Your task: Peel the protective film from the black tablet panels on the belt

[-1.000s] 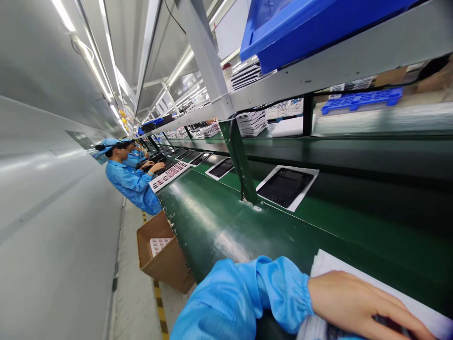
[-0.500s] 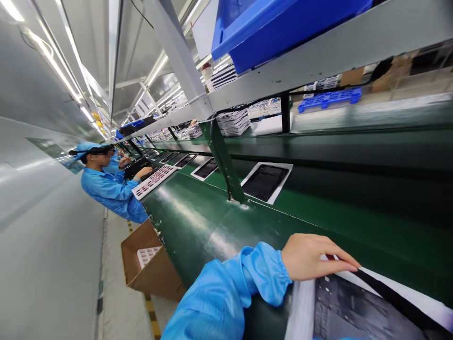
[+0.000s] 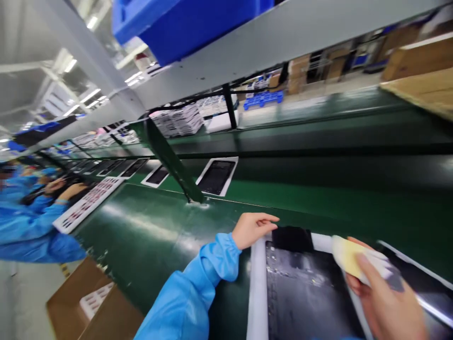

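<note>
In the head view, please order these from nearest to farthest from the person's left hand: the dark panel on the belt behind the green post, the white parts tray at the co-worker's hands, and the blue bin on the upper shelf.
1. Dark panel, just beyond the left hand.
2. White parts tray, far left.
3. Blue bin, overhead.

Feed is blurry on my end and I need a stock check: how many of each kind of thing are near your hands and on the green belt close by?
Dark panel on white sheet under the hands: 1
Dark panels on white sheets on the belt, clear ones: 2
Yellowish pad in the right hand: 1
Cardboard box on the floor: 1
Total: 5
</note>
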Action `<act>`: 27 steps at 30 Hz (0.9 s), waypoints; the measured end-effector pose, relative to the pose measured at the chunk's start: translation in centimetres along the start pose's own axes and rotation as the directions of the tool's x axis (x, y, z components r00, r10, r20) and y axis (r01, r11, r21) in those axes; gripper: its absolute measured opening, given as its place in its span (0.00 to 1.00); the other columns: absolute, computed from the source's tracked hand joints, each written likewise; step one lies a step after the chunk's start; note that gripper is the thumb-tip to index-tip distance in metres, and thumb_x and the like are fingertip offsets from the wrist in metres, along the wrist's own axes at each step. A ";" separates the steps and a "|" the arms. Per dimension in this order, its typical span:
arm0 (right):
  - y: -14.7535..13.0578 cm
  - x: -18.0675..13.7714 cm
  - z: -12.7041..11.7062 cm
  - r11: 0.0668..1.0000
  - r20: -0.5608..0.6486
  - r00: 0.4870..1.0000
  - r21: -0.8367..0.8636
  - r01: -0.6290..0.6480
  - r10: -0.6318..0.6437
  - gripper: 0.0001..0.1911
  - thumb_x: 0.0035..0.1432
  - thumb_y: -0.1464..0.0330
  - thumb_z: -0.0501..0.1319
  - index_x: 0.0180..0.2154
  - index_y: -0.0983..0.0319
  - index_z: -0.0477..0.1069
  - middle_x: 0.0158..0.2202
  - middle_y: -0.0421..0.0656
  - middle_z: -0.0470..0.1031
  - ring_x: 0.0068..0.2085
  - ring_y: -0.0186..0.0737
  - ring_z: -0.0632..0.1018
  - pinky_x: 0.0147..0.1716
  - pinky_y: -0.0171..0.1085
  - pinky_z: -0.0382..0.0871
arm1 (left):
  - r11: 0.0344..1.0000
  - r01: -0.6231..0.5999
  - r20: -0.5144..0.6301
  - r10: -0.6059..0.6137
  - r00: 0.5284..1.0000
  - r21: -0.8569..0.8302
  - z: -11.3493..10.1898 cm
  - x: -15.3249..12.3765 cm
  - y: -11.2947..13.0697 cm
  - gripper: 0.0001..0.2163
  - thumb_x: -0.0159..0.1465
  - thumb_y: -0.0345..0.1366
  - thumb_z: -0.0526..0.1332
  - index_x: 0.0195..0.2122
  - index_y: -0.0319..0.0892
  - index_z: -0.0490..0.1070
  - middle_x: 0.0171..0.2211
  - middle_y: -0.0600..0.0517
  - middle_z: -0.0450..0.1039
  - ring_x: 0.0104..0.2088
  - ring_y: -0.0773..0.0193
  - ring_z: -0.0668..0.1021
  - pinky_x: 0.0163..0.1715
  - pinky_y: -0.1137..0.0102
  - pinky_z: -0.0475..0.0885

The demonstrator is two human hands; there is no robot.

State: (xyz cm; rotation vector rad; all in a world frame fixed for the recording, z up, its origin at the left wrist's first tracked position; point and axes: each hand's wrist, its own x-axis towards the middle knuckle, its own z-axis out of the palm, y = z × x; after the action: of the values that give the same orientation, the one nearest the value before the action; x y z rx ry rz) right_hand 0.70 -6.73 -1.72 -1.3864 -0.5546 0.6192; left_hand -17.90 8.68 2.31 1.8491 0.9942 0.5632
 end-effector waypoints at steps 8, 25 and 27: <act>-0.4 -0.9 0.7 0.997 -0.035 0.998 -0.043 -0.062 0.060 0.21 0.50 0.54 0.67 0.41 0.61 0.73 0.23 0.41 0.68 0.18 0.39 0.67 0.12 0.33 0.61 | 0.993 0.113 0.155 -0.109 0.982 -0.016 0.4 0.3 -1.2 0.09 0.58 0.35 0.63 0.35 0.36 0.80 0.25 0.50 0.77 0.23 0.67 0.73 0.25 0.76 0.69; 0.6 -2.1 -0.8 0.916 0.095 0.982 -0.355 0.184 -0.161 0.15 0.59 0.57 0.58 0.42 0.59 0.71 0.41 0.43 0.75 0.41 0.48 0.76 0.40 0.39 0.72 | 0.990 0.120 0.173 -0.130 0.976 0.069 3.1 -1.8 -0.9 0.09 0.58 0.36 0.61 0.35 0.40 0.80 0.24 0.52 0.76 0.19 0.68 0.74 0.22 0.76 0.70; 0.7 -2.1 -0.7 0.914 0.112 0.982 -0.362 0.185 -0.154 0.15 0.60 0.56 0.57 0.42 0.59 0.71 0.40 0.44 0.75 0.40 0.47 0.76 0.38 0.38 0.72 | 0.990 0.099 0.163 -0.114 0.980 0.097 3.1 -1.9 -0.8 0.09 0.58 0.35 0.60 0.35 0.40 0.80 0.23 0.53 0.76 0.19 0.68 0.74 0.23 0.76 0.70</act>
State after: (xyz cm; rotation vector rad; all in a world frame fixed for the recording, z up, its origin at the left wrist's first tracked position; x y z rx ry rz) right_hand -0.43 -8.64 -2.53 -1.6510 -0.8832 0.4438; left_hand -17.02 5.72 0.22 1.8741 1.0113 0.2974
